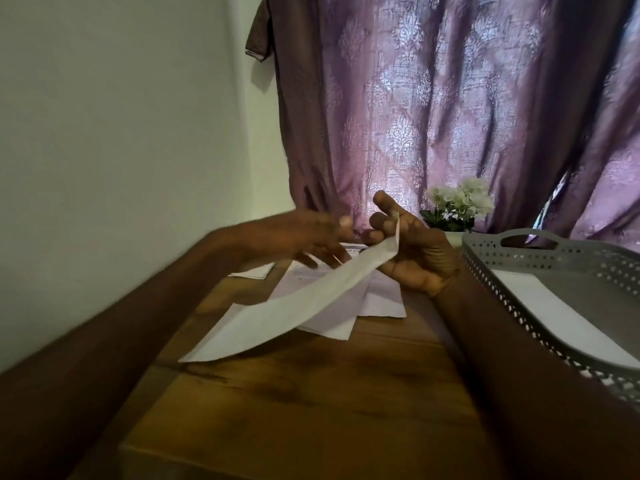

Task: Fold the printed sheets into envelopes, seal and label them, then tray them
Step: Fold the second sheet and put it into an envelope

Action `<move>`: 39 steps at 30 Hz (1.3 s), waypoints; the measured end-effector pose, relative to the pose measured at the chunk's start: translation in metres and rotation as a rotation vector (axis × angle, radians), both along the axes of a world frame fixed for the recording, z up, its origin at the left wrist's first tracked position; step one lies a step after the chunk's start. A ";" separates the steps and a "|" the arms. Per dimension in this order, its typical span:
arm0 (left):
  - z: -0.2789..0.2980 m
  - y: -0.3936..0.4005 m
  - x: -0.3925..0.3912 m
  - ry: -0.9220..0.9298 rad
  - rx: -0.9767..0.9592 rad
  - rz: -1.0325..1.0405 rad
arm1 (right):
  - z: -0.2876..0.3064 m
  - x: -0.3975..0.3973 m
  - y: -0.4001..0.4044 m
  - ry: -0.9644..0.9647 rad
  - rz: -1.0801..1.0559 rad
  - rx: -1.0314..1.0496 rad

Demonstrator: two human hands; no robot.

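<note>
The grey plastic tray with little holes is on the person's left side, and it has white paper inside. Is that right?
Not quite. The head view shows the grey perforated plastic tray on the person's right side, past the right hand. The rest holds: a flat white paper lies inside it.

A patterned purple curtain [433,109] is hanging behind the table's [294,393] far edge, where white flowers [460,202] are standing.

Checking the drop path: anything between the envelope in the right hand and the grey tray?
Nothing visible. The right hand holds the envelope just left of the grey tray; one white envelope already lies inside.
</note>
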State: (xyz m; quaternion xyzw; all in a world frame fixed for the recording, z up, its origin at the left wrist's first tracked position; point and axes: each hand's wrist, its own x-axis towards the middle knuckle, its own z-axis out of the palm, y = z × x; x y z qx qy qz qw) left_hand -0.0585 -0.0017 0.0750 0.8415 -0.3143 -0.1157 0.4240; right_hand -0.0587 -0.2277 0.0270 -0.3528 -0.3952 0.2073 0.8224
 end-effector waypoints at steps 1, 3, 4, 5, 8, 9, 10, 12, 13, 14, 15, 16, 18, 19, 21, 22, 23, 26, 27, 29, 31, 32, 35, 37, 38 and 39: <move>-0.003 -0.009 0.003 0.066 0.015 -0.051 | 0.000 0.001 0.002 -0.002 -0.021 -0.001; -0.011 -0.020 0.009 0.196 -0.027 -0.129 | 0.000 0.004 0.005 -0.043 -0.149 -0.052; -0.016 -0.023 0.013 0.241 -0.086 -0.155 | 0.000 0.005 0.006 -0.056 -0.172 -0.059; -0.021 -0.023 0.015 0.275 -0.155 -0.153 | -0.001 0.007 0.007 -0.050 -0.164 -0.038; -0.030 -0.011 0.021 0.321 -0.344 -0.028 | 0.000 0.012 0.013 0.004 -0.166 0.042; -0.031 -0.006 0.022 0.351 -0.389 -0.020 | 0.000 0.015 0.016 0.035 -0.192 0.050; -0.032 0.001 0.024 0.381 -0.428 -0.016 | -0.001 0.018 0.018 0.063 -0.219 0.060; -0.030 0.013 0.027 0.395 -0.483 0.020 | -0.003 0.021 0.020 0.152 -0.336 0.043; -0.028 0.018 0.028 0.381 -0.498 0.071 | -0.003 0.024 0.020 0.191 -0.453 -0.016; -0.027 0.024 0.031 0.369 -0.517 0.131 | -0.005 0.025 0.019 0.210 -0.611 -0.117; -0.026 0.030 0.033 0.377 -0.547 0.188 | -0.006 0.025 0.019 0.202 -0.787 -0.248; -0.025 0.035 0.036 0.387 -0.578 0.247 | -0.008 0.024 0.019 0.180 -0.951 -0.386; -0.025 0.045 0.041 0.422 -0.628 0.369 | -0.013 0.026 0.019 0.093 -1.212 -0.643; -0.027 0.049 0.044 0.450 -0.641 0.421 | -0.017 0.028 0.020 0.016 -1.305 -0.776; -0.030 0.055 0.049 0.500 -0.631 0.502 | -0.022 0.030 0.021 -0.163 -1.419 -1.073; -0.032 0.056 0.050 0.513 -0.614 0.528 | -0.023 0.028 0.024 -0.251 -1.451 -1.221; -0.034 0.057 0.051 0.523 -0.592 0.544 | -0.023 0.025 0.027 -0.326 -1.473 -1.349; -0.033 0.056 0.052 0.475 -0.495 0.561 | -0.022 0.017 0.037 -0.420 -1.453 -1.537; -0.033 0.055 0.054 0.455 -0.471 0.569 | -0.022 0.013 0.041 -0.420 -1.441 -1.576; -0.033 0.056 0.054 0.434 -0.435 0.595 | -0.023 0.007 0.045 -0.459 -1.424 -1.660; -0.035 0.058 0.055 0.456 -0.415 0.612 | -0.025 0.000 0.048 -0.531 -1.406 -1.780; -0.036 0.060 0.055 0.465 -0.412 0.616 | -0.026 -0.004 0.049 -0.552 -1.392 -1.825; -0.043 0.059 0.059 0.456 -0.409 0.610 | -0.027 -0.009 0.052 -0.527 -1.348 -1.850; -0.046 0.057 0.059 0.438 -0.406 0.608 | -0.026 -0.011 0.053 -0.505 -1.343 -1.830; -0.046 0.056 0.059 0.431 -0.403 0.604 | -0.025 -0.011 0.053 -0.492 -1.343 -1.818; -0.046 0.054 0.059 0.429 -0.402 0.593 | -0.025 -0.011 0.053 -0.478 -1.347 -1.810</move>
